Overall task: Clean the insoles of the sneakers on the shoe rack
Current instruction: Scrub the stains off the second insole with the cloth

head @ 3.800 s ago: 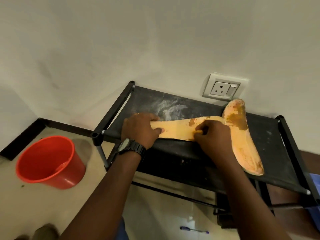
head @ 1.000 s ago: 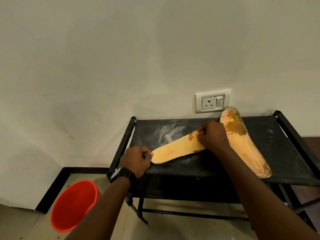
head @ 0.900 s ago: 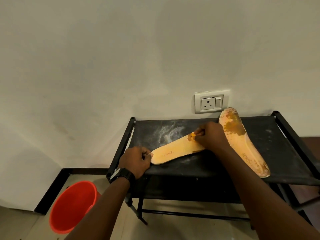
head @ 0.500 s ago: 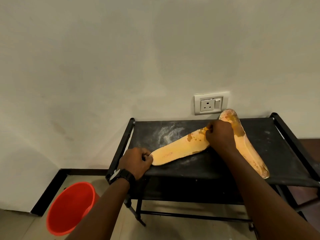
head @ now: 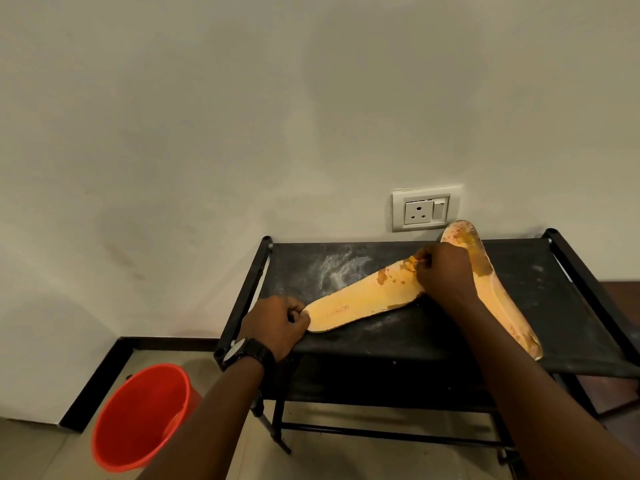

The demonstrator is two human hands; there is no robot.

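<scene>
Two yellow-orange insoles lie on the black fabric top of the shoe rack (head: pixel 540 306). The left insole (head: pixel 360 303) runs diagonally and has brown stains near its far end. My left hand (head: pixel 277 323), with a black watch on the wrist, pinches its near heel end at the rack's front left corner. My right hand (head: pixel 446 275) has curled fingers at the insole's stained toe end and holds a small orange thing that is mostly hidden. The second insole (head: pixel 498 296) lies to the right, stained brown at its far end, partly behind my right arm.
A red bucket (head: pixel 138 417) stands on the floor to the left of the rack. A white wall socket (head: pixel 426 209) sits just above the rack's back edge. White powdery marks (head: pixel 339 268) cover the rack top. A lower rack bar (head: pixel 381 433) crosses beneath.
My right hand has slid along the left insole from its middle stain toward the far toe end. My left hand has kept its hold on the heel. The camera has risen since the earliest frame.
</scene>
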